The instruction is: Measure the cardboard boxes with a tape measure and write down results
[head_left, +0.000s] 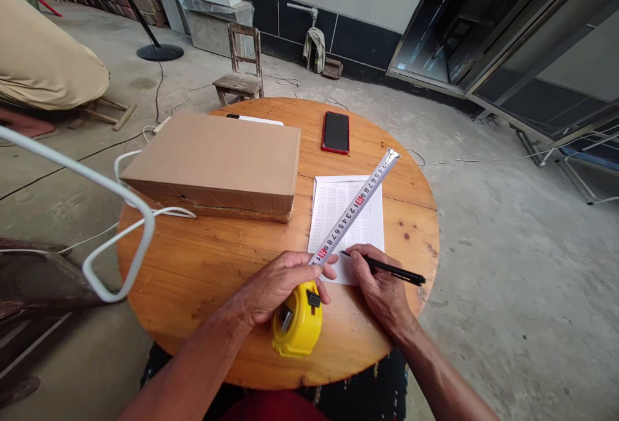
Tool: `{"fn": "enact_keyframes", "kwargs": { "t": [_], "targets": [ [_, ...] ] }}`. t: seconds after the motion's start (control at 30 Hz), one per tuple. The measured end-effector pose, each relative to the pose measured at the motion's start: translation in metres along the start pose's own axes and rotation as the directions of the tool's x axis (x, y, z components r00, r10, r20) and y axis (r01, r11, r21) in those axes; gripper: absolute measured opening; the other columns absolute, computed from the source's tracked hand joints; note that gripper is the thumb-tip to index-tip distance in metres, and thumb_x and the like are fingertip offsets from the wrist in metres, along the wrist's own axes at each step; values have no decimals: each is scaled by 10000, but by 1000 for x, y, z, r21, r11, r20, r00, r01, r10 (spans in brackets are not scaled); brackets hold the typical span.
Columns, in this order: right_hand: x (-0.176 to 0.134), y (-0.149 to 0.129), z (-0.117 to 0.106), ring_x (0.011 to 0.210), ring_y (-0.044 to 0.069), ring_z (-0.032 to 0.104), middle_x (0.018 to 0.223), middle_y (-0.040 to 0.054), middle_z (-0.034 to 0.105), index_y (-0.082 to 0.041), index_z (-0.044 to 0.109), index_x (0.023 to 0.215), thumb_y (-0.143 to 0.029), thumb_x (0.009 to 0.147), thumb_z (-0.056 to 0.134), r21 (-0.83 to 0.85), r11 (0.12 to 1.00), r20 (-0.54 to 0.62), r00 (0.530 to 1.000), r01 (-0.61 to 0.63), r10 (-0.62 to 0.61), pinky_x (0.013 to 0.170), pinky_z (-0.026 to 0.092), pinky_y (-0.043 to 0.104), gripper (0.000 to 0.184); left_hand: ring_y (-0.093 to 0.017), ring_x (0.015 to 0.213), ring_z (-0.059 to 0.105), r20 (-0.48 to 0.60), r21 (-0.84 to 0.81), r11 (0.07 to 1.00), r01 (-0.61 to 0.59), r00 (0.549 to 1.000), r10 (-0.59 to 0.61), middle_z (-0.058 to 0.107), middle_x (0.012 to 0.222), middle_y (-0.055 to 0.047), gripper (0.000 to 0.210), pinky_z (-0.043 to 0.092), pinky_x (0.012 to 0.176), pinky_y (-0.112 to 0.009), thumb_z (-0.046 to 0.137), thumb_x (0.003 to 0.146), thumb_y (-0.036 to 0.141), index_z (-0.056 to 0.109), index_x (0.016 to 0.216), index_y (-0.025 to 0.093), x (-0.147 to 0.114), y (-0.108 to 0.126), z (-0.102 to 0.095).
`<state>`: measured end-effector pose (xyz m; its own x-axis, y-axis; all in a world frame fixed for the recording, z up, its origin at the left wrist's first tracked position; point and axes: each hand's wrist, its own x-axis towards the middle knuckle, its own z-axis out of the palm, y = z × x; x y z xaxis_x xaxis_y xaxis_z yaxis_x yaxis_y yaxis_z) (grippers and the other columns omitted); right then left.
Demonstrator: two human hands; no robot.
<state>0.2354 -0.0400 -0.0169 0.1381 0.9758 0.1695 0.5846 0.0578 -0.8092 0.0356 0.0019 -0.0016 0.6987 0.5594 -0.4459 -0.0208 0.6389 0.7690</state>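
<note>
My left hand (285, 279) pinches the metal blade of a yellow tape measure (300, 324) between thumb and fingers, close to its case. The silver blade (352, 213) runs out diagonally to the upper right, over a sheet of paper (323, 215) covered in printed rows, and its hooked end reaches beyond the sheet. In my right hand (380, 282) is a black pen (399, 271), its tip at the lower part of the paper beside the blade. That hand rests partly on the sheet's lower right edge.
A closed cardboard box (217, 156) stands on the round wooden table (232, 247), left of the paper. A phone with a red case (335, 132) lies beyond the paper. A white metal tube frame (97, 176) juts in from the left. Past the table is a small wooden chair (244, 63).
</note>
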Motion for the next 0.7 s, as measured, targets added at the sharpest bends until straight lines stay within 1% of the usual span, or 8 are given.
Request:
{"fn": "enact_keyframes", "kwargs": {
  "t": [0.2,0.33,0.43,0.53,0.63,0.7],
  "targets": [
    [1,-3,0,671,157,612,770,31,690,-191,665,840,-264,894,495,-18,1000,8,1000,17,-17,624,485,265,193,-247,809,685,3,12,1000,-2,1000,2,760,832,-104,282,427,771,-311,565,839,341,712,982,147,1,2,1],
    [1,-6,0,610,143,585,717,20,675,-185,662,818,-265,887,501,-25,1000,-23,1000,9,-9,581,472,256,192,-255,835,684,7,20,1000,0,1000,0,760,858,-107,277,429,778,-315,568,834,338,711,974,147,1,2,1],
    [0,-6,0,607,141,583,714,19,677,-183,665,812,-265,884,504,-13,1000,-6,1000,10,-10,573,466,253,195,-245,818,684,2,23,1000,-4,1000,3,760,860,-102,272,429,782,-315,561,836,334,710,965,147,0,3,1],
    [0,-5,0,625,145,593,730,23,685,-185,667,816,-262,884,500,-13,1000,10,1000,17,-17,586,469,257,196,-253,844,683,-13,22,1000,0,1000,1,758,837,-101,277,431,785,-311,578,820,351,709,952,146,-1,4,2],
    [1,-4,0,610,145,584,711,18,678,-187,665,811,-265,880,501,-26,999,-8,1000,19,-20,572,464,256,195,-264,880,677,-21,18,1000,2,1000,-1,753,809,-99,276,434,791,-311,592,807,359,708,941,147,-1,3,3],
    [1,-3,1,592,143,569,689,15,667,-186,665,802,-271,875,506,-31,999,-31,999,14,-15,553,456,254,194,-261,870,678,-17,14,1000,-5,1000,5,749,799,-93,265,432,798,-315,586,813,348,709,941,151,0,3,3]
  ]
}}
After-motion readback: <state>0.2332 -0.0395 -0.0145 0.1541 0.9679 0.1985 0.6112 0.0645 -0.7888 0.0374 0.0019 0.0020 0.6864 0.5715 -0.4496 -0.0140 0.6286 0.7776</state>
